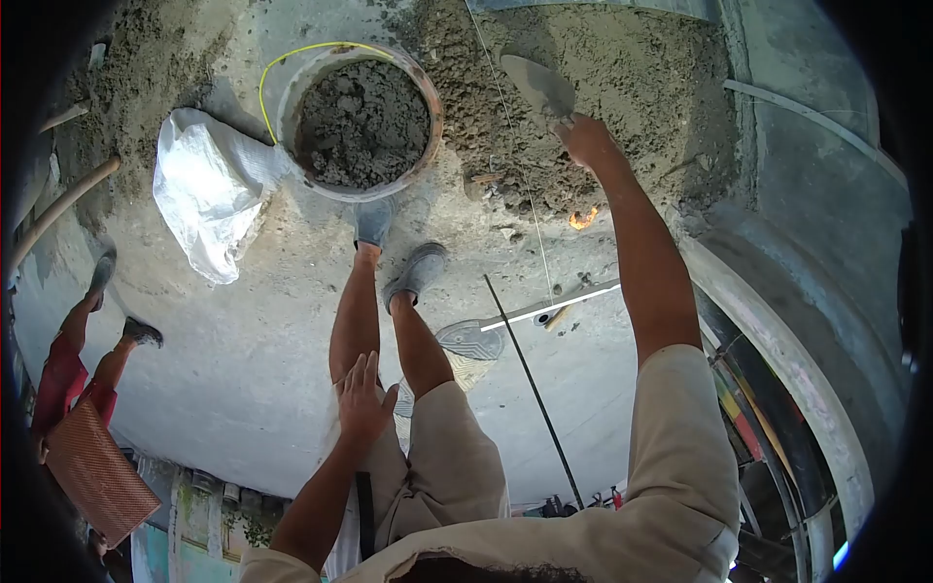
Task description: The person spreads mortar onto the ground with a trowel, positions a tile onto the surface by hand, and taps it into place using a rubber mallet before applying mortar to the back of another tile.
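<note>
My right hand point(586, 142) is wrapped around the handle end of a pointed trowel point(537, 85). The grey metal blade lies over a rough patch of wet mortar point(646, 87) at the top right. My left hand point(363, 408) rests on my leg near the knee, fingers stretched out, holding nothing. In front of my feet stands a round bucket point(433, 107) filled with lumpy grey mortar point(364, 121). A thin string point(525, 175) runs across the mortar patch, left of my right hand.
A white sack point(209, 189) lies beside the bucket. A dark rod point(533, 384) and a pale straight strip point(554, 311) are near my right side. A curved rim point(797, 360) borders the right. At left, another person in red shorts point(60, 384) stands by a woven panel point(102, 471).
</note>
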